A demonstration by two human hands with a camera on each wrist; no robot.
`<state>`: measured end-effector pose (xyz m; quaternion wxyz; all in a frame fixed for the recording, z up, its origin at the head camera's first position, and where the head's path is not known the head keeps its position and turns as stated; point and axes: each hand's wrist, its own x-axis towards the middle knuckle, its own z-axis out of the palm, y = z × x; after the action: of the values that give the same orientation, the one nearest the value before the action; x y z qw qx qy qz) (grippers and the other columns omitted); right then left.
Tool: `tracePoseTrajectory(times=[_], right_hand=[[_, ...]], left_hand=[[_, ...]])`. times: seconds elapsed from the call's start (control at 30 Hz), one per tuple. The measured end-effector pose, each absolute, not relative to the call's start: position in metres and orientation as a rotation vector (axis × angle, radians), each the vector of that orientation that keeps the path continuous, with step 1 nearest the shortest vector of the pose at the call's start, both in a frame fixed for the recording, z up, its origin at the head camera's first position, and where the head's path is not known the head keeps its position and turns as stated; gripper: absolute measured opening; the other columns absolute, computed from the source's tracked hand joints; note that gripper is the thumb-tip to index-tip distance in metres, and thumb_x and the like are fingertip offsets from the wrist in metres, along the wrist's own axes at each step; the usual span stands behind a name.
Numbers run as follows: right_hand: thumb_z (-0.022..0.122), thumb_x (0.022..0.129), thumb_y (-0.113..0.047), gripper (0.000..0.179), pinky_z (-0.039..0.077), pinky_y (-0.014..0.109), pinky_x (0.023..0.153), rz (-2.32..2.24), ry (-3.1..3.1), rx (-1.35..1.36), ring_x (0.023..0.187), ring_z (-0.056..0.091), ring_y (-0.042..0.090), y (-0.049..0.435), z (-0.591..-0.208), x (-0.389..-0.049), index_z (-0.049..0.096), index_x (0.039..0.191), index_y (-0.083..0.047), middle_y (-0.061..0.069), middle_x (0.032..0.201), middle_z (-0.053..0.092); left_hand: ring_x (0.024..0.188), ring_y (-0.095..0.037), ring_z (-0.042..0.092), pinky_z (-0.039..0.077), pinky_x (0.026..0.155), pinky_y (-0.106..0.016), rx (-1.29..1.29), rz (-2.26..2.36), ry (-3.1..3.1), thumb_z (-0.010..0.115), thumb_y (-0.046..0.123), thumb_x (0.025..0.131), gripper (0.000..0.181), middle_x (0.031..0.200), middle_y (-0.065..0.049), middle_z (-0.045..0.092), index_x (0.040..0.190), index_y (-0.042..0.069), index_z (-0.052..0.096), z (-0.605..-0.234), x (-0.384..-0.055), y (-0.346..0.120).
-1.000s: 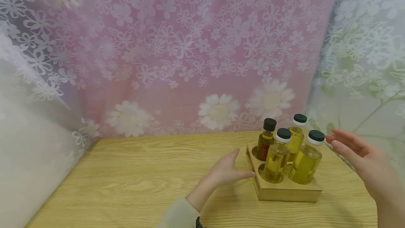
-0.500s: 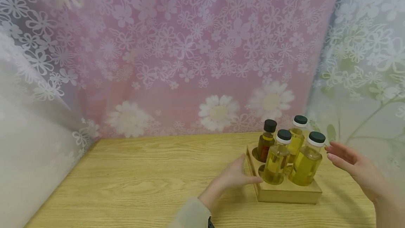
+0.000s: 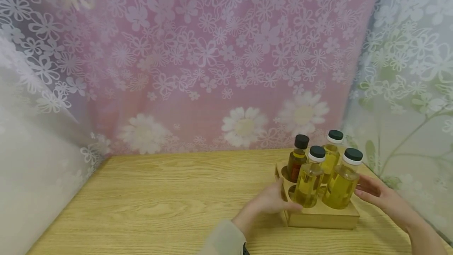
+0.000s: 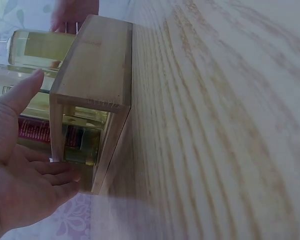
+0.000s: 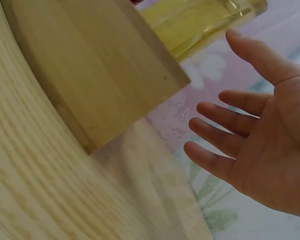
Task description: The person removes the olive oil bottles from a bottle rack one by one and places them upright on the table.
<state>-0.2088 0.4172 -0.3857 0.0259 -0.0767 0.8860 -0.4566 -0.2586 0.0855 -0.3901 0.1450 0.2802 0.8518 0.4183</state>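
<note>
Floral curtain (image 3: pixel 198 70) behind bench (image 3: pixel 152 192). I judge rack (image 3: pixel 320 220) keeps bottles (image 3: pixel 341 187) from tipping; left hand (image 3: pixel 270 200), uncurled, brackets rack's side, contact unclear; right hand (image 3: pixel 383 200), relaxed, just apart.

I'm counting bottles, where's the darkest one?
In the head view's right half, the darkest bottle stands in the wooden rack, far-left hole, beyond the left hand.

One wooden rack (image 3: pixel 322 220), toward the right edge of one table (image 3: pixel 159 192), bears three yellow bottles (image 3: pixel 340 188) and, at its far left corner, one dark bottle (image 3: pixel 295 165), four in all, with four caps (image 3: pixel 353 154). At its sides are two hands: one left hand (image 3: pixel 272 201), one right hand (image 3: pixel 380 198).
</note>
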Motion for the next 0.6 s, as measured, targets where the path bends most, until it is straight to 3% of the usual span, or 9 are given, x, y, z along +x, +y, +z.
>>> tracePoseTrajectory(times=[0.03, 0.2, 0.4, 0.47, 0.53, 0.6], right_hand=[[0.043, 0.100, -0.022, 0.066, 0.047, 0.021, 0.075, -1.394, 2.725, -0.244, 0.095, 0.040, -0.020, 0.417, -0.387, -0.210, 0.007, 0.142, 0.015, 0.033, 0.136, 0.031], [0.045, 0.099, -0.020, 0.064, 0.047, 0.043, 0.082, -1.309, 2.620, -0.326, 0.105, 0.043, -0.010, 0.414, -0.391, -0.212, 0.011, 0.141, 0.015, 0.040, 0.138, 0.024], [0.052, 0.095, -0.016, 0.062, 0.045, 0.044, 0.083, -1.284, 2.582, -0.372, 0.099, 0.034, -0.019, 0.407, -0.399, -0.216, 0.022, 0.138, 0.016, 0.040, 0.137, 0.026], [0.053, 0.094, -0.016, 0.060, 0.044, 0.050, 0.084, -1.288, 2.585, -0.402, 0.112, 0.043, -0.003, 0.405, -0.401, -0.217, 0.025, 0.136, 0.018, 0.041, 0.136, 0.028], [0.052, 0.094, -0.015, 0.060, 0.045, 0.048, 0.084, -1.272, 2.581, -0.413, 0.117, 0.044, 0.009, 0.405, -0.402, -0.217, 0.025, 0.136, 0.018, 0.040, 0.136, 0.028], [0.052, 0.094, -0.015, 0.062, 0.046, 0.045, 0.084, -1.259, 2.574, -0.435, 0.123, 0.040, 0.031, 0.404, -0.402, -0.217, 0.022, 0.136, 0.019, 0.041, 0.136, 0.026]], left_hand=[[0.125, -0.017, 0.043, 0.040, 0.097, -0.033, 0.776, 1.187, 2.467, 0.074, 0.044, 0.076, 0.092, 0.141, -0.004, 0.041, 0.147, 0.011, 0.026, -0.390, -0.258, 0.087], [0.129, -0.019, 0.038, 0.037, 0.100, -0.034, 0.711, 1.180, 2.485, 0.076, 0.046, 0.073, 0.098, 0.145, -0.005, 0.035, 0.147, 0.008, 0.024, -0.393, -0.257, 0.091], [0.129, -0.019, 0.038, 0.037, 0.101, -0.035, 0.680, 1.187, 2.479, 0.077, 0.044, 0.072, 0.100, 0.145, -0.005, 0.035, 0.148, 0.009, 0.022, -0.395, -0.256, 0.092], [0.129, -0.019, 0.038, 0.037, 0.101, -0.035, 0.669, 1.177, 2.483, 0.078, 0.044, 0.072, 0.100, 0.145, -0.004, 0.036, 0.148, 0.010, 0.022, -0.394, -0.256, 0.092], [0.129, -0.019, 0.039, 0.037, 0.100, -0.035, 0.662, 1.177, 2.481, 0.078, 0.043, 0.072, 0.099, 0.145, -0.004, 0.036, 0.148, 0.011, 0.022, -0.394, -0.256, 0.092], [0.128, -0.019, 0.039, 0.037, 0.100, -0.036, 0.656, 1.172, 2.483, 0.078, 0.042, 0.072, 0.099, 0.144, -0.003, 0.037, 0.148, 0.011, 0.022, -0.393, -0.256, 0.091]])
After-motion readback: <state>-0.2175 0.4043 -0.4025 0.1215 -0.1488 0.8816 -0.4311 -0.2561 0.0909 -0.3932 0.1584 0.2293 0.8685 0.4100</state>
